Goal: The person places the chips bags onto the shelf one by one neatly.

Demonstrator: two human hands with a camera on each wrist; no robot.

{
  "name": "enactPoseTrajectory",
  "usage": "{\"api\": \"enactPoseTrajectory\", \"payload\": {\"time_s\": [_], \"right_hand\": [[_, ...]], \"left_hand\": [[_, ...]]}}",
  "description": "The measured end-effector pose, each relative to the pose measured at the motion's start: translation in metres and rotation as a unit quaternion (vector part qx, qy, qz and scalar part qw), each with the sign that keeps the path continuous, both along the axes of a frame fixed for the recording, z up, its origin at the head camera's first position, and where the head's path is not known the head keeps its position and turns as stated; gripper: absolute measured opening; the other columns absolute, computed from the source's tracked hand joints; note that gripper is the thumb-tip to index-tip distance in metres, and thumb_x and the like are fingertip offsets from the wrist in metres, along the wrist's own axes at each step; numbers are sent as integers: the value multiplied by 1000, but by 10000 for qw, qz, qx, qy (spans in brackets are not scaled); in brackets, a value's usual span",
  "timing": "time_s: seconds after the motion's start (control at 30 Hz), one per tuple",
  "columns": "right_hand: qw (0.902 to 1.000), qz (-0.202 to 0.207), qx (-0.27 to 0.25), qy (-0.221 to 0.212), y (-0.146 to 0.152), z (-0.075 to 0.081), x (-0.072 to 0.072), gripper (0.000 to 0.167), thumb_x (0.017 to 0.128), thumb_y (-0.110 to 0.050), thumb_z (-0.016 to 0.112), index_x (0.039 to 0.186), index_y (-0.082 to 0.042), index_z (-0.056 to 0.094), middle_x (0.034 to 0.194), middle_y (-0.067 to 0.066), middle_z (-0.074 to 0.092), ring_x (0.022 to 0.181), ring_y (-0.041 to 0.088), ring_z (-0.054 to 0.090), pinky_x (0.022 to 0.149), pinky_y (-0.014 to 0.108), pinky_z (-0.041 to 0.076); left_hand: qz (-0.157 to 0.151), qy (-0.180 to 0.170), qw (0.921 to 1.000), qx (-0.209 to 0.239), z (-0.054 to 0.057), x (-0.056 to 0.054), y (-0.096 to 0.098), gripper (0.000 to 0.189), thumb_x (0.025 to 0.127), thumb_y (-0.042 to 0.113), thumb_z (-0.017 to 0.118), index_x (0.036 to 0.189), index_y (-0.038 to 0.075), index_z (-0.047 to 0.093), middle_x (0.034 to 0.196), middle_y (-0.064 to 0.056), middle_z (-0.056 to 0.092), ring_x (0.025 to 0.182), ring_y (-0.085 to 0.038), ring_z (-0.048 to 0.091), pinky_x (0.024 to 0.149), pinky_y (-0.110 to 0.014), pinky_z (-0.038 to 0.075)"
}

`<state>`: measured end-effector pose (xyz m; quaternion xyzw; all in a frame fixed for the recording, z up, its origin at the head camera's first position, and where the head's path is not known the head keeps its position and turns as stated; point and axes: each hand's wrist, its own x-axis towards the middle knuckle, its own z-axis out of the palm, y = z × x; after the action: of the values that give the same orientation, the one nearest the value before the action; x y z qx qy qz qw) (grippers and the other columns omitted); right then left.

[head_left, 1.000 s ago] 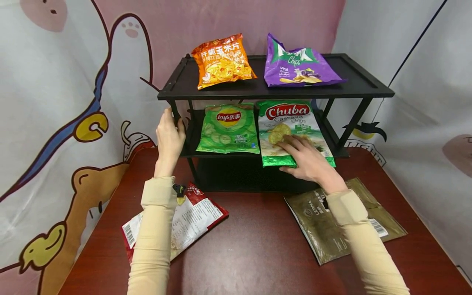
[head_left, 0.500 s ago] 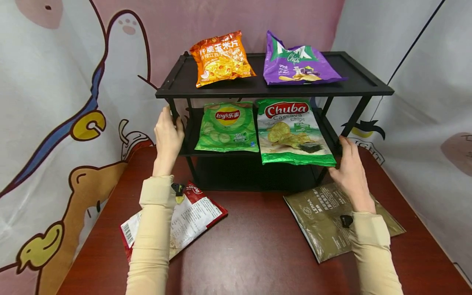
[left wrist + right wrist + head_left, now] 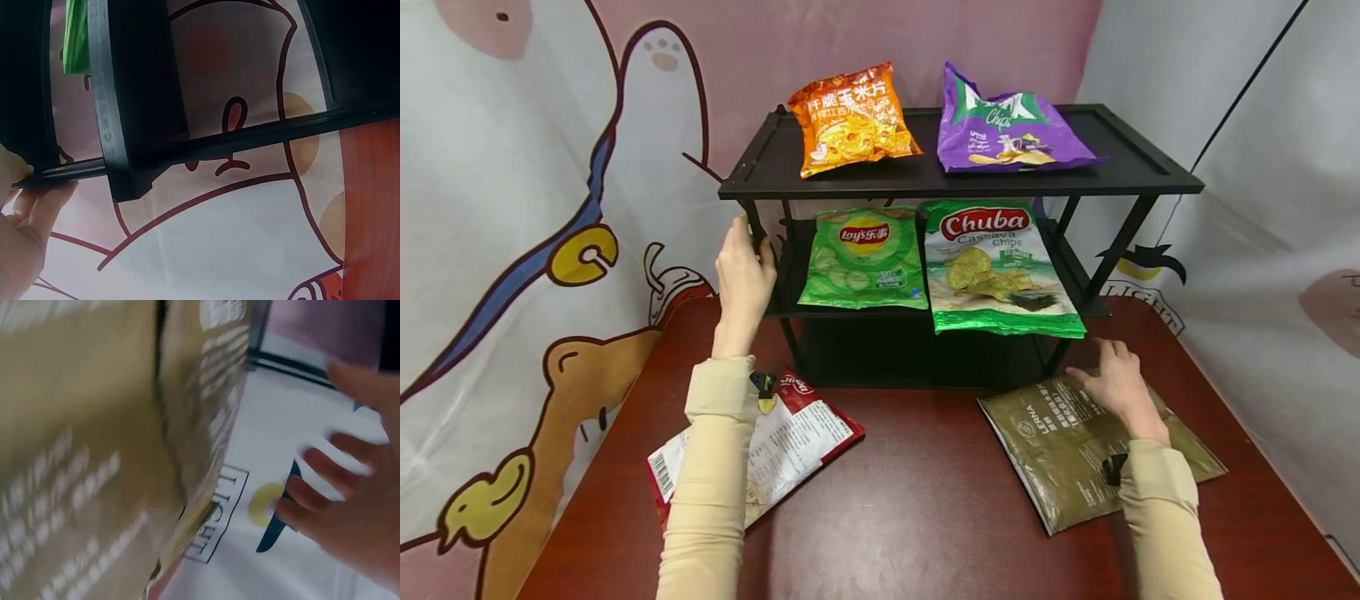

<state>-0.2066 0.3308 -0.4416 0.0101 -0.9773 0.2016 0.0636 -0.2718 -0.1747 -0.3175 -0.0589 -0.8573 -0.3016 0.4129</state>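
Observation:
My left hand (image 3: 743,279) grips the front left post of a black two-tier rack (image 3: 880,188); the left wrist view shows its thumb and fingers (image 3: 53,203) round the thin black bar. Over the far end of a brown LERNA bag (image 3: 1060,467) is my right hand (image 3: 1118,387), its fingers spread loosely and holding nothing. In the right wrist view that hand is blurred beside the brown bag (image 3: 81,456). On the rack's middle shelf a green Lay's bag (image 3: 865,258) leans beside a larger Chuba cassava chips bag (image 3: 1000,275), whose bottom edge juts past the shelf front.
An orange corn chips bag (image 3: 853,121) and a purple chips bag (image 3: 1007,129) stand on the top shelf. On the reddish-brown table (image 3: 910,500) lies a red and white bag (image 3: 797,442), partly under the left forearm. Printed cloth (image 3: 640,125) hangs behind.
My right hand has left the front of the Chuba bag, moved right to the rack's front right post, then dropped toward the brown bag. The left hand stays at its post.

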Motion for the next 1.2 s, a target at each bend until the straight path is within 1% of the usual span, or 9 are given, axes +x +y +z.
{"api": "enactPoseTrajectory", "payload": {"time_s": [0.13,0.23,0.43,0.57,0.67,0.77,0.9,1.07,1.2], "right_hand": [[9867,856,383,-1330,11,-5,-2,83,83,-35,69,136,16,31,134,44,35,121,62,32,98,67,29],[9786,1137,413,-1663,16,-7,-3,87,77,-36,75,136,12,34,134,42,37,122,61,34,96,66,32],[9811,1580,517,-988,28,-22,-11,79,72,-34,79,132,4,44,133,37,43,124,60,32,95,72,27],[9796,1502,760,-1096,26,-19,-11,74,71,-31,80,129,3,49,131,37,42,117,63,32,89,71,30],[9793,1454,898,-1088,23,-12,-7,64,67,-25,83,120,1,58,123,38,44,104,57,35,83,64,35],[9818,1431,888,-882,24,-7,-4,47,67,-21,83,108,-5,66,111,28,52,93,42,36,72,48,37],[9833,1554,898,-293,27,5,3,33,66,-15,83,93,-7,66,96,15,59,89,36,39,68,39,36],[9792,1658,998,611,33,25,14,31,62,-7,83,83,-6,60,84,12,66,90,39,53,74,55,40],[9678,1707,1019,1545,37,43,20,34,56,-3,84,76,-10,56,76,9,65,87,36,54,82,59,36]], "left_hand": [[-3,59,10000,-35,-1,-1,0,27,96,10,50,117,-6,50,89,-25,56,76,-42,59,65,-51,47],[-19,96,9999,-42,-1,-1,-1,27,95,10,51,117,-6,50,89,-25,56,76,-42,59,65,-51,47],[-33,102,9999,-3,-1,-2,-1,26,96,9,50,116,-7,50,88,-25,56,76,-42,58,65,-51,46],[-20,100,9999,-43,-2,-2,-1,26,96,9,50,117,-6,50,89,-25,56,77,-41,59,66,-51,47],[-19,77,9999,-61,-2,-2,-1,27,96,10,50,118,-6,50,90,-25,56,78,-41,59,67,-51,48],[-24,78,10000,-37,-1,-1,-1,28,96,10,50,118,-7,50,90,-25,56,78,-41,59,67,-51,48],[-24,114,9999,-42,-1,-1,-1,27,96,10,50,117,-7,50,90,-25,56,77,-41,59,66,-51,47],[-27,121,9999,-43,-2,0,0,27,96,10,50,117,-7,50,90,-25,56,77,-41,59,66,-51,47],[-23,129,9999,-24,-2,0,0,26,96,10,50,117,-6,50,89,-25,56,77,-41,59,66,-51,47]]}}
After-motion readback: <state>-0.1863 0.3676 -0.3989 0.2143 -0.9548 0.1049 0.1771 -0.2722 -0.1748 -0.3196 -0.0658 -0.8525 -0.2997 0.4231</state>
